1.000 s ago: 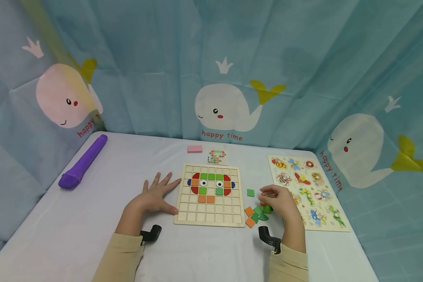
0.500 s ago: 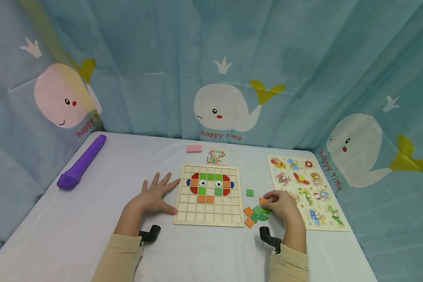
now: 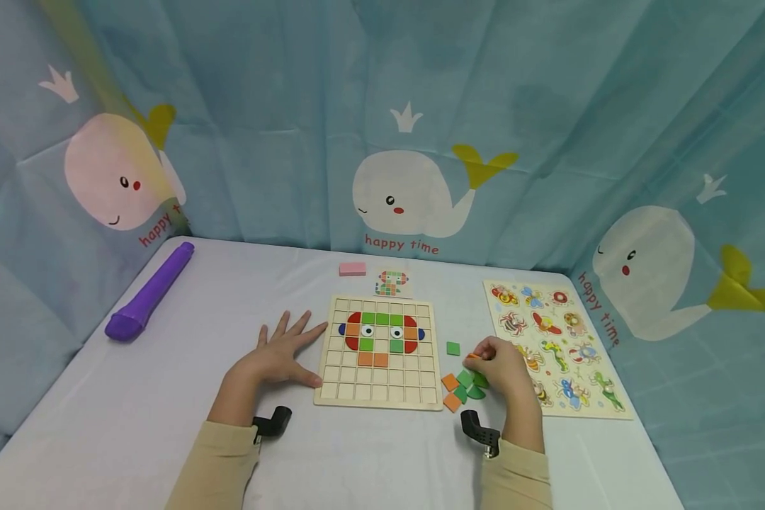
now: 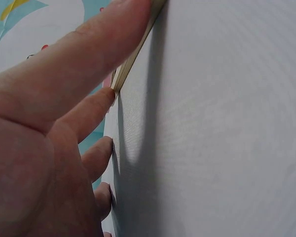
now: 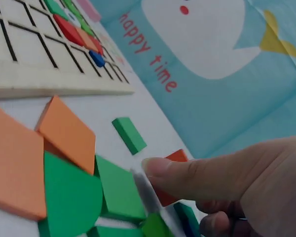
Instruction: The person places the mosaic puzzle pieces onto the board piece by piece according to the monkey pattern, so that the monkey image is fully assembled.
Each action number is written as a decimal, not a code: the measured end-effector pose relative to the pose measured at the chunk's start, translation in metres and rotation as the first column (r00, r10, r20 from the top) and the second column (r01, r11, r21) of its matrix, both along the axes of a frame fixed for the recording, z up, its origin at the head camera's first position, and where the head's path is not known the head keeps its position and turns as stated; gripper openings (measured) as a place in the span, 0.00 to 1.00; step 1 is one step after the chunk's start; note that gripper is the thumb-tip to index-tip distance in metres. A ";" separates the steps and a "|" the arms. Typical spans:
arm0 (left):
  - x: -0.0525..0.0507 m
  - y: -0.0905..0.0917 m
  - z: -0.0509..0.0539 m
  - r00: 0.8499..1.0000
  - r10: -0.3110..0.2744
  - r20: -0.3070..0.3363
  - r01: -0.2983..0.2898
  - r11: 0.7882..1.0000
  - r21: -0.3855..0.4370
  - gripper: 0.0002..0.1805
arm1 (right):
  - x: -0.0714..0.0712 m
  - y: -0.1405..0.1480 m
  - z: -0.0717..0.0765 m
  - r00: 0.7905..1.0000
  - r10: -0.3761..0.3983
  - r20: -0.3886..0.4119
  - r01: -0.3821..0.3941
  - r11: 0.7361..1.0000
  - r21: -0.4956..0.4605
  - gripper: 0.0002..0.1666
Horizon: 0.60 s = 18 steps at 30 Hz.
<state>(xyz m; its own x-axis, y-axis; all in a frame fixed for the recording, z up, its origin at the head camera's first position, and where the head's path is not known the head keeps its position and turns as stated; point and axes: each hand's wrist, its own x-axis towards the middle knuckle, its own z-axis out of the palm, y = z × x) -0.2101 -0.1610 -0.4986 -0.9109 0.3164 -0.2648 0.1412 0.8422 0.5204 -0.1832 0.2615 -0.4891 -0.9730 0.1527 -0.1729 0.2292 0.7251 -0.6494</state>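
My left hand [image 3: 274, 358] lies spread on the table, its thumb and index fingertip touching the left edge of the wooden grid board [image 3: 350, 395]. In the left wrist view the thumb [image 4: 89, 54] presses against the board's side. On the board, coloured tiles form a face with two round eyes. To the right of it, my right hand [image 3: 503, 365] pinches an orange tile [image 3: 474, 356], tilted, over a small pile of green [image 3: 465, 378] and orange tiles [image 3: 452, 402]. In the right wrist view the thumb covers part of the orange tile [image 5: 177, 155].
A single green square tile [image 3: 453, 348] lies between board and right hand. Behind the board are a pattern card [image 3: 392, 283] and a pink block [image 3: 353, 269]. An insect puzzle board [image 3: 586, 397] is at the right, a purple microphone-shaped object [image 3: 149, 294] at the left.
My right hand has taken an orange tile from the pile's back, then shifted slightly left with it, and the tile has tilted. The left hand stays in place.
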 end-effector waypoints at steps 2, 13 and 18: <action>0.000 0.000 0.000 1.000 0.001 -0.002 -0.001 1.000 0.002 0.65 | -0.001 -0.002 0.001 1.000 0.000 -0.016 0.000 1.000 -0.009 0.14; 0.000 0.000 -0.001 1.000 -0.001 -0.002 0.001 1.000 -0.012 0.65 | -0.004 -0.020 0.010 1.000 0.014 -0.023 -0.016 0.998 -0.067 0.14; 0.000 0.000 -0.001 1.000 0.002 0.002 -0.002 1.000 -0.011 0.65 | -0.006 -0.029 0.012 0.999 0.035 -0.037 -0.038 0.996 -0.086 0.14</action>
<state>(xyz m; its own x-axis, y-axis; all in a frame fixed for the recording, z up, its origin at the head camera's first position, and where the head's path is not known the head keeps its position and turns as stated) -0.2101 -0.1610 -0.4991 -0.9109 0.3120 -0.2701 0.1388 0.8479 0.5116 -0.1889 0.2322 -0.4772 -0.9833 0.1034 -0.1495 0.1798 0.6734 -0.7171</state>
